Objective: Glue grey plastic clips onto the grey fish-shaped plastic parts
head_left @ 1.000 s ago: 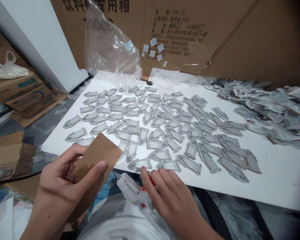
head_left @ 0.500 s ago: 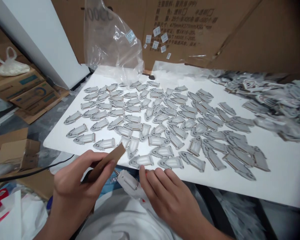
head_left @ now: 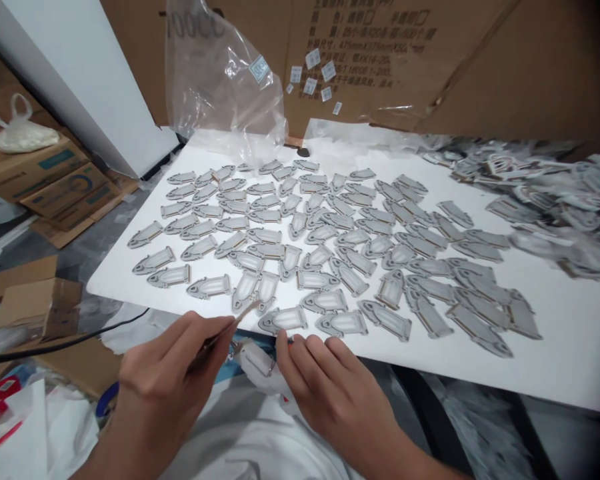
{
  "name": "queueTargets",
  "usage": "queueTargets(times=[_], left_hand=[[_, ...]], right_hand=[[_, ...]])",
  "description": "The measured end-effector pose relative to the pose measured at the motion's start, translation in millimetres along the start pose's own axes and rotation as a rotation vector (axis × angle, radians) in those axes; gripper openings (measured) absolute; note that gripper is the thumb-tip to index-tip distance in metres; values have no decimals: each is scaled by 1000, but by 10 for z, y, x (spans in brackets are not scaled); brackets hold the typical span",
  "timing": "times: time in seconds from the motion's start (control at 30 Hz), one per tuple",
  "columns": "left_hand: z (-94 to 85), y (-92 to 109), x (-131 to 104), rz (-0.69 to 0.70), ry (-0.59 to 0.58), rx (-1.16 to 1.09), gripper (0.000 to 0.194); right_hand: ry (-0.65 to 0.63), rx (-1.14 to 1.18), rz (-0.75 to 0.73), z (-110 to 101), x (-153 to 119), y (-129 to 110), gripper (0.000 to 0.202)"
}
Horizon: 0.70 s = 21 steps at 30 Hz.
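Note:
Thumb and fingers of my left hand (head_left: 167, 377) pinch a flat brown cardboard piece (head_left: 246, 312), seen nearly edge-on. My right hand (head_left: 337, 387) is wrapped round a white glue gun (head_left: 254, 360), its metal nozzle pointing left, close to my left fingers. The gun's grip is hidden by my hand. Just beyond both hands, many grey-white boat-shaped pieces (head_left: 284, 321) with pale centres lie spread over the white table (head_left: 145, 300). Two of them stand side by side near the cardboard tip, one being this piece (head_left: 245, 291).
A large cardboard box (head_left: 360, 93) with small stickers stands behind the table, a clear plastic bag (head_left: 220, 87) hanging before it. More parts are heaped (head_left: 555, 193) at the right. A black cord (head_left: 80, 343) runs in from the left, near cartons (head_left: 37, 310).
The cardboard in my left hand has turned from showing its flat face to nearly edge-on. My right hand with the glue gun has barely moved.

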<state>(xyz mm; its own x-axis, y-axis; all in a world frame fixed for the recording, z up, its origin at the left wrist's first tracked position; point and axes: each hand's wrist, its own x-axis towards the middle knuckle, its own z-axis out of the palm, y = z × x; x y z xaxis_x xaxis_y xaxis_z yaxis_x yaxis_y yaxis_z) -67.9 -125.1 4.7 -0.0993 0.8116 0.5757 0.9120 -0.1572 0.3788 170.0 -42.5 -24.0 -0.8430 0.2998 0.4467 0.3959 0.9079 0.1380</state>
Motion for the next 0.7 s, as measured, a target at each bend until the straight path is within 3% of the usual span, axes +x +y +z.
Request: queueTargets(times=[0.7], left_hand=[[101,-159,29,-24,-85,-205,15]], right_hand=[[47,-3,32,23,25,-19,32]])
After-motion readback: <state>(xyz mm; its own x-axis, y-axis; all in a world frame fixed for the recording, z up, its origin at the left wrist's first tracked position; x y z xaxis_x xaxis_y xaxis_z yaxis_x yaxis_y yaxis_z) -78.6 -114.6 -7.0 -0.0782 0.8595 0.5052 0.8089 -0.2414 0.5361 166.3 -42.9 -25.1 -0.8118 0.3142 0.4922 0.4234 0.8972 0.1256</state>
